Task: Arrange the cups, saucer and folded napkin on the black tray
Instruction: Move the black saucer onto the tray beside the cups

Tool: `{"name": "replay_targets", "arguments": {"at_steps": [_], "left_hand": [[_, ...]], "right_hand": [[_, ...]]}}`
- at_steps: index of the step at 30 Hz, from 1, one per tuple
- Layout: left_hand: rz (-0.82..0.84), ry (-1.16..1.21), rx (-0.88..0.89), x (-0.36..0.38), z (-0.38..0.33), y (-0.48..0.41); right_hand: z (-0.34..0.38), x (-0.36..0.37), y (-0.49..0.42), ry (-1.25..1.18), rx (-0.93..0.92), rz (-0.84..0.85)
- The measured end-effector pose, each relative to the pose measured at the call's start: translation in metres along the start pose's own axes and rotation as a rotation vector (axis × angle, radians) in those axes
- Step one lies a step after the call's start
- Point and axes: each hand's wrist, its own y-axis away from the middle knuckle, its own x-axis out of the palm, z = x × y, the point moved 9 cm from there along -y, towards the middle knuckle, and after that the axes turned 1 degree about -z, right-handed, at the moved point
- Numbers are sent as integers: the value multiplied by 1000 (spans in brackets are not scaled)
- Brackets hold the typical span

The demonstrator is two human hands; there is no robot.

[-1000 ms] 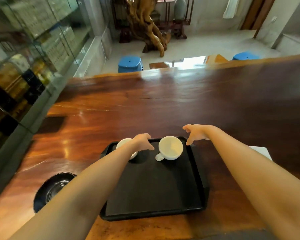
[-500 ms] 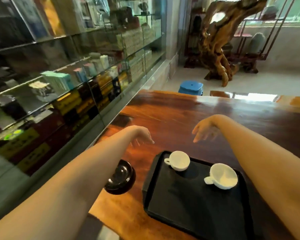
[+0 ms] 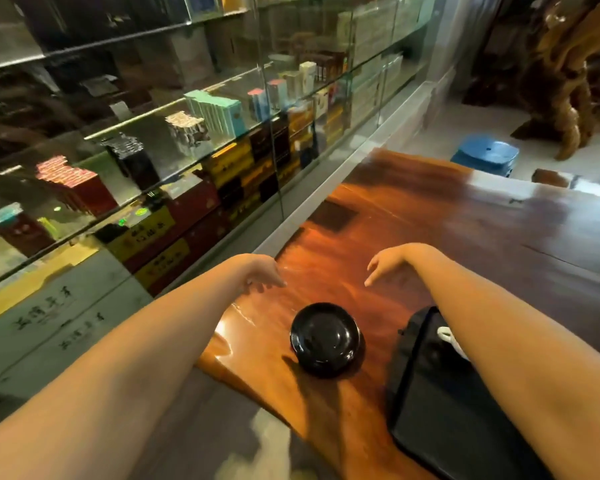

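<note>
A glossy black saucer [image 3: 326,339] lies on the wooden table, left of the black tray [image 3: 426,403]. Of the white cups on the tray only a sliver of one cup [image 3: 449,337] shows, beside my right forearm, which hides the rest. My left hand [image 3: 262,277] hovers above the table's left edge, beyond the saucer, fingers apart and holding nothing. My right hand [image 3: 383,263] hangs over the table farther right, fingers spread and pointing down, holding nothing. The saucer lies nearer to me than both hands. No napkin is in view.
A glass display case [image 3: 187,150] full of boxes runs along the left of the table [image 3: 482,244]. The table's left edge passes just under my left hand. A blue stool [image 3: 485,155] and a carved wooden root [image 3: 575,81] stand on the floor beyond the table.
My view has swung left, so the tray and cups have slid to the lower right and the saucer has come to the middle. Both hands have left the cups and stay empty.
</note>
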Motion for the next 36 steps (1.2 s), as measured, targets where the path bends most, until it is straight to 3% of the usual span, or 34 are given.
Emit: {"name": "replay_targets", "arguments": {"at_steps": [8,12,15,19,27,36], "left_hand": [[135,75,8,74,18,-59],[220,326,-37,120,15,-82],[139,480,-33,128,13,-97],[68,467,-25,129,9,-107],[96,435,4,127,5,-105],[48,313,211,76,-80,-69]], "right_hand": [[-4,78,-68,-39,39,5],[-13,106,-90,-183,67,-3],[-18,112,-99,-298,89,-55],[-22,120,-105,-350,74,-61],[-23,116,-95,-368,56,-72],[-63,58,-29,-483,49,-190]]}}
